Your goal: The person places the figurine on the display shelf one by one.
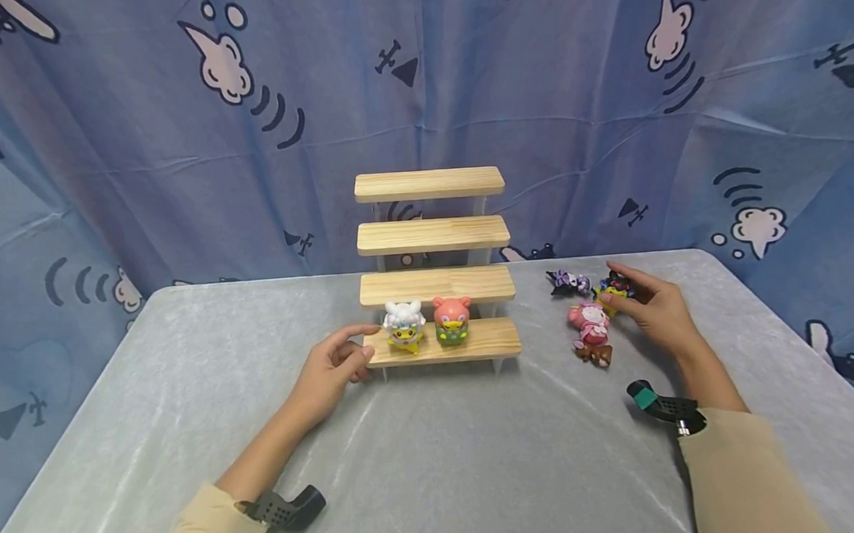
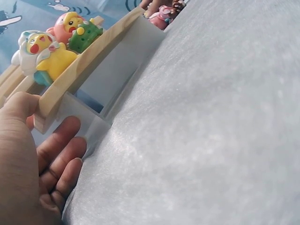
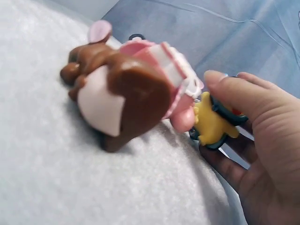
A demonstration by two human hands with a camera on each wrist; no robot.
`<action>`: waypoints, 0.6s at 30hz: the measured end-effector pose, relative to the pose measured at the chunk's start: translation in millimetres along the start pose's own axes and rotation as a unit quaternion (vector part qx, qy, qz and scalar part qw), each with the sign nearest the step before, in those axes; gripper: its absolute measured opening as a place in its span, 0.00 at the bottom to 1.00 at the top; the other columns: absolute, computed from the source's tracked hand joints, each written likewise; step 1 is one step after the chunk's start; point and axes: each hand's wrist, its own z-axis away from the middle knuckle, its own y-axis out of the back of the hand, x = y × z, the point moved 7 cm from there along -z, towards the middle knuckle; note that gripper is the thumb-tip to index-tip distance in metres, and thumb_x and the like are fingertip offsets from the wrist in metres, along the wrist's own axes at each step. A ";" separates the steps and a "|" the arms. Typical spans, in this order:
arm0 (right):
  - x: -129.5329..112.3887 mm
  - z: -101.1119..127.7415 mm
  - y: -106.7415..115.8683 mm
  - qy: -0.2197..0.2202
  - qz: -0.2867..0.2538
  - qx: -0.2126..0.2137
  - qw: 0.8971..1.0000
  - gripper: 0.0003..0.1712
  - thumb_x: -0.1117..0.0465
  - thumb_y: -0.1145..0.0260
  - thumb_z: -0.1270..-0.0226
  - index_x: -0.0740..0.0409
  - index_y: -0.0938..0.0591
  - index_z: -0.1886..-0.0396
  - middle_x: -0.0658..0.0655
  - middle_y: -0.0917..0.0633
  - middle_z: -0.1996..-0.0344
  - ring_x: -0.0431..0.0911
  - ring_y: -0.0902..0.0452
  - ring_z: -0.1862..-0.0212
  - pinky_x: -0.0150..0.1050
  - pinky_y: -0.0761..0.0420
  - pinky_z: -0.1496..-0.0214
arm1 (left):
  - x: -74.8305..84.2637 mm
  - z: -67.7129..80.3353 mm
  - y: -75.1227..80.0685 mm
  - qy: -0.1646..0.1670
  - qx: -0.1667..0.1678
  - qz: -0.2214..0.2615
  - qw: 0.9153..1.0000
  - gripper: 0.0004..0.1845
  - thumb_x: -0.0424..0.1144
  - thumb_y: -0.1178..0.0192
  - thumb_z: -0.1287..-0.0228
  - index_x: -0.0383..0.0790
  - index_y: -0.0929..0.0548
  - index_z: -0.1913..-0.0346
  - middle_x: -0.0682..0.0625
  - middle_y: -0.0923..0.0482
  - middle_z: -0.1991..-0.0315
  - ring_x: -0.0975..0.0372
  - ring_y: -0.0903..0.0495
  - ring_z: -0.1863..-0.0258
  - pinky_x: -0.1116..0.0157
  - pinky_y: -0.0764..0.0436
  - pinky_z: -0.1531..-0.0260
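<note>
A wooden stepped shelf (image 1: 435,286) with several steps stands mid-table. On its lowest step are a yellow figure in a white hood (image 1: 404,326) (image 2: 40,54) and one in a pink hood (image 1: 451,320) (image 2: 77,30). My left hand (image 1: 350,349) (image 2: 28,154) touches the left end of that step, thumb at the board's end and fingers loose beside the white leg. My right hand (image 1: 650,307) (image 3: 262,140) pinches a yellow and black figure (image 1: 613,289) (image 3: 213,124) between thumb and fingers. That figure sits on the table by a pink figure (image 1: 589,321) (image 3: 164,70).
A purple figure (image 1: 569,281) lies left of the right hand and a brown figure (image 1: 597,356) (image 3: 117,98) lies in front of the pink one. The grey-covered table (image 1: 444,459) meets a blue patterned curtain (image 1: 138,153) behind the shelf.
</note>
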 end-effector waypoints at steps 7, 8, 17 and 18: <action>-6.8 -0.4 -4.9 0.021 0.010 -0.036 0.999 0.32 0.51 0.35 0.34 0.46 0.31 0.31 0.62 0.28 0.35 0.22 0.37 0.46 0.16 0.38 0.46 | 27.6 7.8 -0.5 -0.003 0.000 -0.012 1.000 0.16 0.36 0.45 0.31 0.39 0.23 0.42 0.32 0.19 0.68 0.50 0.20 0.72 0.62 0.20 0.69; -7.2 -0.5 -5.4 0.022 0.010 -0.041 0.999 0.32 0.52 0.35 0.35 0.45 0.31 0.31 0.62 0.28 0.35 0.22 0.37 0.46 0.16 0.38 0.46 | 28.8 8.2 -0.4 -0.001 0.000 -0.015 1.000 0.16 0.36 0.45 0.31 0.39 0.23 0.42 0.32 0.19 0.68 0.50 0.20 0.72 0.62 0.20 0.68; -5.7 0.9 -9.7 0.026 0.001 -0.092 0.995 0.34 0.52 0.36 0.34 0.48 0.34 0.29 0.61 0.29 0.34 0.21 0.36 0.44 0.40 0.31 0.35 | 17.8 5.3 -1.1 -0.001 -0.001 -0.006 1.000 0.17 0.35 0.45 0.31 0.39 0.24 0.41 0.32 0.19 0.67 0.51 0.19 0.72 0.62 0.19 0.69; -5.4 1.1 -10.3 0.026 -0.004 -0.096 0.995 0.35 0.52 0.36 0.33 0.49 0.35 0.29 0.61 0.28 0.36 0.22 0.34 0.46 0.35 0.28 0.38 | 13.5 4.0 -1.0 -0.003 -0.001 -0.003 1.000 0.17 0.36 0.45 0.31 0.40 0.24 0.41 0.32 0.19 0.67 0.51 0.19 0.73 0.62 0.19 0.69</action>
